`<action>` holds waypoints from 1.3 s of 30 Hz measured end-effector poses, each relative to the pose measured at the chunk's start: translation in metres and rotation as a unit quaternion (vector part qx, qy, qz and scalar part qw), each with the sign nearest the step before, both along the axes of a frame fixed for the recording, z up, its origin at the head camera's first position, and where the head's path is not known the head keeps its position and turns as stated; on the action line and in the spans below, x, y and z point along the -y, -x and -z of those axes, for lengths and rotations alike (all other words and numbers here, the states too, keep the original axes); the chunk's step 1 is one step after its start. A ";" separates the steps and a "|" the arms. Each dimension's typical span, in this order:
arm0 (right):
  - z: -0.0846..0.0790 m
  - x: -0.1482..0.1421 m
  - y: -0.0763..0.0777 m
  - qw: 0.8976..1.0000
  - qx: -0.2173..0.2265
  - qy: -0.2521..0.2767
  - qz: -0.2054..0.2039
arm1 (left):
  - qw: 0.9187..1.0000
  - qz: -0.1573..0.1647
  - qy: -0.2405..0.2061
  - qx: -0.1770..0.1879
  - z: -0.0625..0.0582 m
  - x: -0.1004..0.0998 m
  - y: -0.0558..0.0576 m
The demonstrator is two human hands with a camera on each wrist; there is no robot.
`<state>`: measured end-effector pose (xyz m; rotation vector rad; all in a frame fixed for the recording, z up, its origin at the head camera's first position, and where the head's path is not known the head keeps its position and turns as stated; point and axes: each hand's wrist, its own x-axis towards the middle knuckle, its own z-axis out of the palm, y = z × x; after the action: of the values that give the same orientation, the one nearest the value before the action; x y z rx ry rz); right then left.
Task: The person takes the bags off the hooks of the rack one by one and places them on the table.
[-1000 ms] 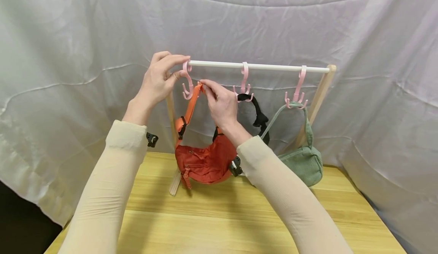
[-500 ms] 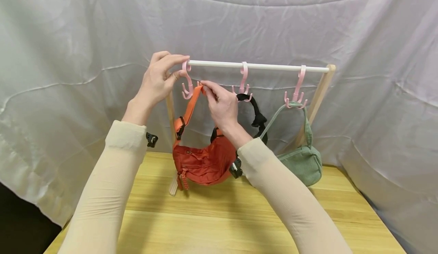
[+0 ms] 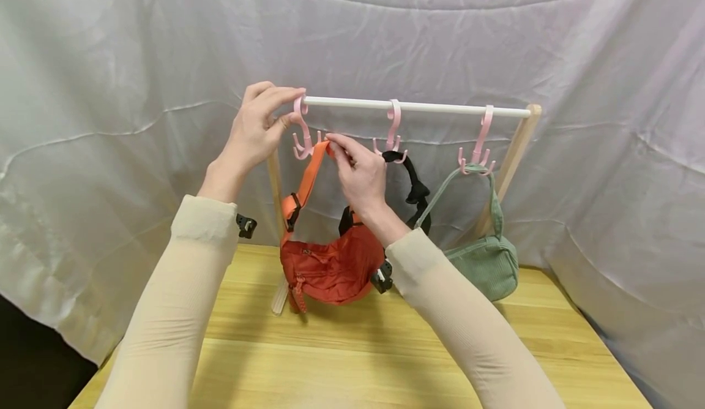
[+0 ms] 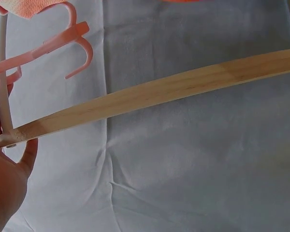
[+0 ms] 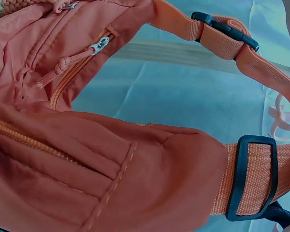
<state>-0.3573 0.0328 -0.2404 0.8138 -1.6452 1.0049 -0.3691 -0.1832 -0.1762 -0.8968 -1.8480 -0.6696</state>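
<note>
At the rack's left end, my left hand (image 3: 250, 127) pinches the upper part of a pink four-pronged hook (image 3: 302, 128) that hangs over the white rail. In the left wrist view this hook (image 4: 50, 46) shows its curved prongs. My right hand (image 3: 363, 173) pinches the top of the orange strap (image 3: 311, 170) of a red waist bag (image 3: 330, 268), right beside the hook's right prong. The bag hangs below from this strap, tilted. Close up in the right wrist view are the bag's body (image 5: 169, 169), its zips, a black buckle (image 5: 224, 31) and a black slider (image 5: 238, 179).
The white rail (image 3: 440, 108) runs between wooden legs (image 3: 518, 146) on a wooden table (image 3: 308, 366). A second pink hook (image 3: 393, 124) carries a black strap (image 3: 414, 179). From a third hook (image 3: 482, 133) hangs a green corduroy bag (image 3: 490, 268). Grey cloth hangs behind.
My right hand has shifted slightly right and down with the strap, and the red bag has swung a little and hangs slightly lower. My left hand stays on the hook.
</note>
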 end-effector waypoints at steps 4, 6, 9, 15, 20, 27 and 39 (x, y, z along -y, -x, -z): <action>0.002 -0.002 -0.002 1.000 0.000 0.007 -0.003 | 1.000 0.000 -0.004 0.000 0.001 0.000 0.002; 0.003 -0.003 -0.004 1.000 0.004 0.010 -0.009 | 1.000 -0.001 -0.006 0.001 0.001 -0.001 0.002; 0.006 -0.006 -0.006 1.000 0.009 0.011 -0.015 | 1.000 -0.003 -0.013 0.011 0.002 -0.002 0.003; 0.010 -0.007 -0.010 1.000 0.011 0.015 -0.025 | 0.999 -0.007 -0.016 0.040 0.004 -0.002 0.001; 0.013 -0.007 -0.013 0.999 0.016 0.013 -0.035 | 0.999 -0.011 -0.008 0.044 0.005 0.001 -0.002; 0.020 -0.006 -0.014 0.999 0.017 0.009 -0.034 | 0.999 -0.020 0.006 0.024 0.011 0.002 -0.007; 0.031 -0.004 -0.018 0.999 0.021 0.002 -0.025 | 0.999 -0.003 -0.004 -0.046 0.035 0.009 -0.021</action>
<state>-0.3392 0.0370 -0.2713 0.8397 -1.6643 1.0656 -0.3478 -0.1925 -0.2110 -0.9014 -1.7653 -0.6204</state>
